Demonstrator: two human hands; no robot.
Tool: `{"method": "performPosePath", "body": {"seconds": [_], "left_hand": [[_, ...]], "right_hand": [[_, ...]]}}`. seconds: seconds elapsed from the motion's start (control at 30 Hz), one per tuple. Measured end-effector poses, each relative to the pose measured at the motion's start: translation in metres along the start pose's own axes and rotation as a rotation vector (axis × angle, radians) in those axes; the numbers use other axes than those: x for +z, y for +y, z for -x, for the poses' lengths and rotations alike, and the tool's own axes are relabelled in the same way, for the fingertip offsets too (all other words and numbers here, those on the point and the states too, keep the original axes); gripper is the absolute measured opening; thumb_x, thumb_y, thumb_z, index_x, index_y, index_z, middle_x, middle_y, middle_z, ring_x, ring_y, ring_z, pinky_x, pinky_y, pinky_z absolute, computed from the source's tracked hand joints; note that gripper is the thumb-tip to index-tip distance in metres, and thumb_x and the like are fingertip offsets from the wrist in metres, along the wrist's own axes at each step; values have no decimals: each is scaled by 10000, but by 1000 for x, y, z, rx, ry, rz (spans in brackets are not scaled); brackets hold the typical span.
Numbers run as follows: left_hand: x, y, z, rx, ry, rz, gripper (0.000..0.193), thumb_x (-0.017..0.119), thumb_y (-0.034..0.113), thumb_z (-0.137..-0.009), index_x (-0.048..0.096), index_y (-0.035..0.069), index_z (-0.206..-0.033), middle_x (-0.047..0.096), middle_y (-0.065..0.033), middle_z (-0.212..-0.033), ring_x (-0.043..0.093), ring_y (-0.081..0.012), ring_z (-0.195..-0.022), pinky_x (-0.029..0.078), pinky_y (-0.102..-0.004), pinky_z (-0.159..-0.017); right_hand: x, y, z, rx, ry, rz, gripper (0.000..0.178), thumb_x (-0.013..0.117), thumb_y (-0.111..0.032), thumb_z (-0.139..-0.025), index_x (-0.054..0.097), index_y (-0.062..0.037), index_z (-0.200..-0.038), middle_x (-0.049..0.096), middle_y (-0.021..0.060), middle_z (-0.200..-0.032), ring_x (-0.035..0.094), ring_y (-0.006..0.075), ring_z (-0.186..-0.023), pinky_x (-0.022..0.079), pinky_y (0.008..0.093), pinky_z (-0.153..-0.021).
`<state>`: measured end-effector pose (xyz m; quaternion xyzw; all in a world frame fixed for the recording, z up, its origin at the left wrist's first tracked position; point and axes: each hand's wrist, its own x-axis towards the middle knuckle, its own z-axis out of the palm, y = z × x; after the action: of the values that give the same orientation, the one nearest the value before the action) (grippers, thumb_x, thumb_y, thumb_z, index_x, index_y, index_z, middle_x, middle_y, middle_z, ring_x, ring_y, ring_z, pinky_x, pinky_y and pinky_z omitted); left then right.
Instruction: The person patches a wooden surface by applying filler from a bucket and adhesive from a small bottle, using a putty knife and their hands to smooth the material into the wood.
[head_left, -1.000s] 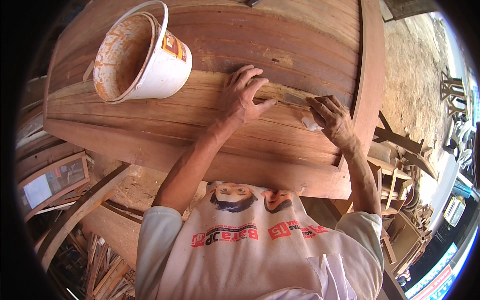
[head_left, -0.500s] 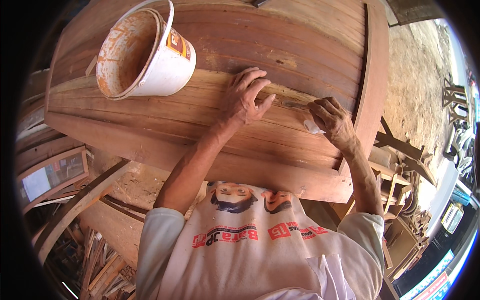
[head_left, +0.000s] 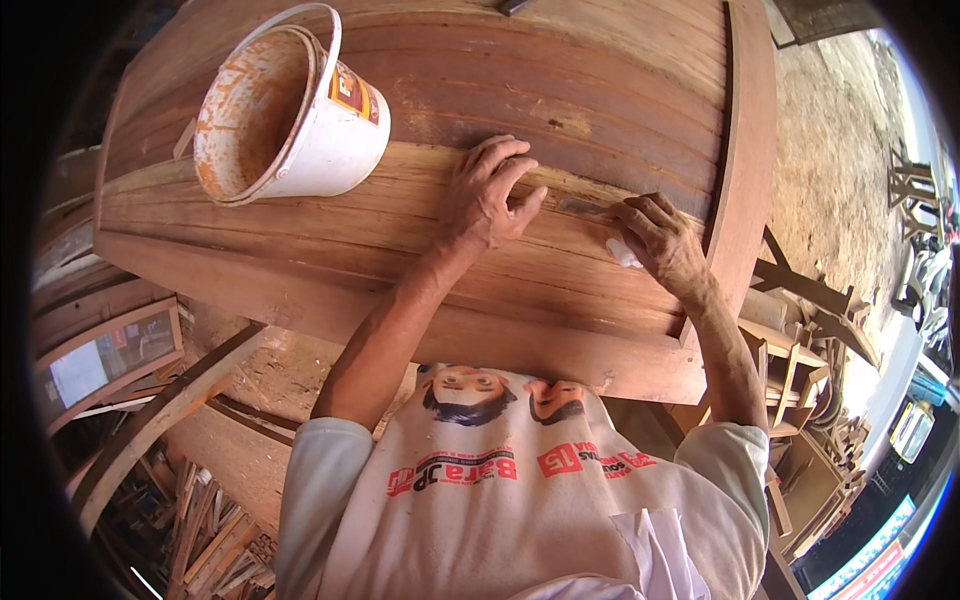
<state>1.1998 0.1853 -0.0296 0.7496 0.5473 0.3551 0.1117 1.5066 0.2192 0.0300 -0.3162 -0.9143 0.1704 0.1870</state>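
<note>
A large reddish-brown wooden panel of joined boards [head_left: 440, 285] lies flat before me. My left hand [head_left: 492, 195] rests on a paler board near the middle, fingers apart and slightly bent, holding nothing. To its right, my right hand [head_left: 655, 240] is closed around a putty knife [head_left: 582, 207]. The narrow dark blade points left along a board seam, toward my left thumb; my fingers hide the handle. A small whitish piece [head_left: 622, 252] shows under the right palm; what it is I cannot tell.
A white bucket [head_left: 345, 145] with orange-brown smears inside stands on the panel, left of my hands. A raised rail [head_left: 740, 160] borders the panel's right side. Wood scraps [head_left: 215, 545] and a curved timber [head_left: 165, 420] lie at lower left; wooden furniture parts [head_left: 800, 390] stand at right.
The putty knife and my right hand have shifted very slightly left. My left hand stays in nearly the same place on the board.
</note>
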Motion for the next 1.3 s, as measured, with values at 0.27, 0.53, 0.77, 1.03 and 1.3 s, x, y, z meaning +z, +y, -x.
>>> {"method": "performPosePath", "body": {"seconds": [0.27, 0.53, 0.77, 1.03, 1.3], "left_hand": [[-6, 14, -8, -112, -98, -8, 575, 987, 368, -777, 765, 108, -1239, 610, -70, -1431, 575, -314, -1383, 503, -511, -1154], [0, 12, -7, -84, -57, -10, 669, 929, 565, -836, 774, 40, -1220, 629, -80, -1392, 575, -318, -1357, 482, -514, -1169], [1, 0, 8, -50, 59, 238, 478, 849, 471, -957, 771, 42, -1153, 682, -140, -1310, 619, -304, -1313, 525, -493, -1111], [-158, -30, 118, -225, 256, 342, 64, 764, 97, -999, 742, 54, -959, 768, -65, -946, 734, -200, -822, 602, -361, -747], [-335, -263, 129, -729, 603, -199, 342, 713, 229, -1056, 708, 9, -1317, 709, -216, -1310, 699, -322, -1205, 593, -410, -979]], "right_hand": [[-8, 7, 17, 185, 116, 29, 266, 804, -41, -957, 734, -48, -1214, 749, 111, -1139, 717, 322, -1050, 602, 429, -903], [-9, -8, 72, 510, 236, 102, 307, 717, -22, -1034, 723, -41, -1341, 730, 181, -1239, 707, 377, -1132, 578, 459, -983], [26, 8, 82, 530, 258, 332, 278, 662, -144, -1089, 737, -21, -1328, 728, 193, -1285, 683, 385, -1188, 557, 489, -1007], [32, 21, 93, 510, 180, 563, 309, 659, -145, -1080, 710, -14, -1356, 728, 172, -1300, 681, 375, -1191, 536, 506, -1019], [23, 0, 74, 503, 188, 626, 310, 649, -235, -1107, 726, -8, -1303, 727, 205, -1223, 700, 406, -1105, 545, 547, -922]]}}
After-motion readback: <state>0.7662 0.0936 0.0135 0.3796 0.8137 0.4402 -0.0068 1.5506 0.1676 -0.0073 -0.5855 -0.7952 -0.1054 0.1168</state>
